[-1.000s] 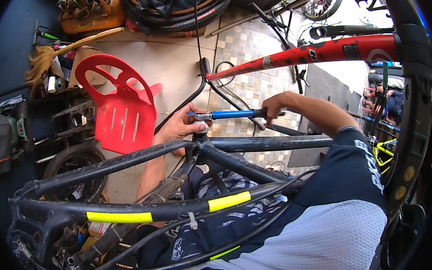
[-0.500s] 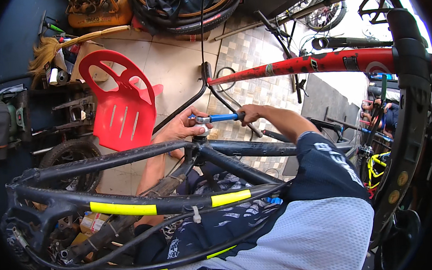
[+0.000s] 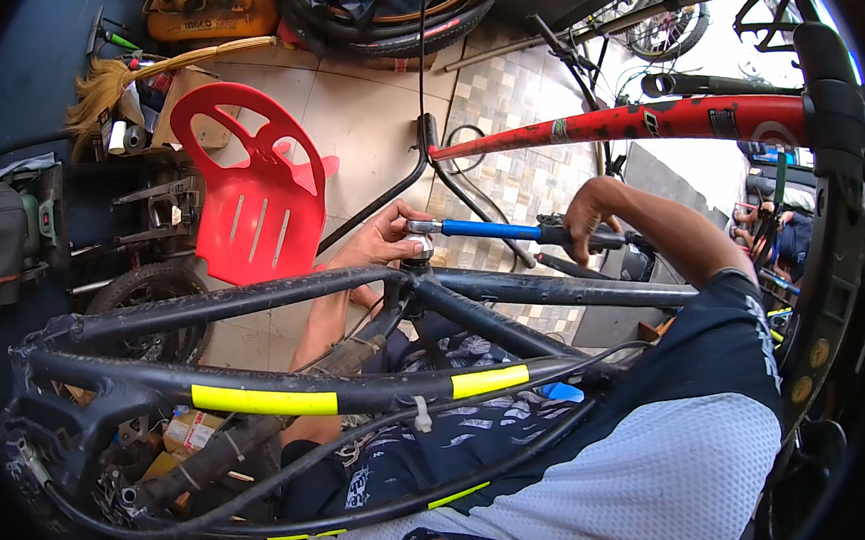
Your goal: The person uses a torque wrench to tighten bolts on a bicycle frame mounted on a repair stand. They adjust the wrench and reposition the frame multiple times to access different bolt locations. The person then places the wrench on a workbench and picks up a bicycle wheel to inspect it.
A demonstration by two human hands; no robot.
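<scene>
A torque wrench (image 3: 490,230) with a blue shaft, silver ratchet head and black grip lies roughly level above a black bicycle frame (image 3: 476,317). Thumb and fingers of my left hand (image 3: 382,237) close around the ratchet head and the silver socket (image 3: 419,246) under it. That socket sits over the frame's joint where several tubes meet. My right hand (image 3: 590,221) wraps the black grip at the other end, wrist bent and elbow out to the right. Yellow strips mark the frame's near tube.
A red plastic chair (image 3: 260,207) stands beyond my left hand. A red bicycle frame tube (image 3: 633,125) runs across the right. Tyres (image 3: 392,47) are stacked at the back, near a straw broom (image 3: 104,87). Another person (image 3: 786,230) is at the far right.
The view has shifted slightly. My right hand has moved right with its elbow raised, so more of the wrench shows. My left hand stays at the ratchet head.
</scene>
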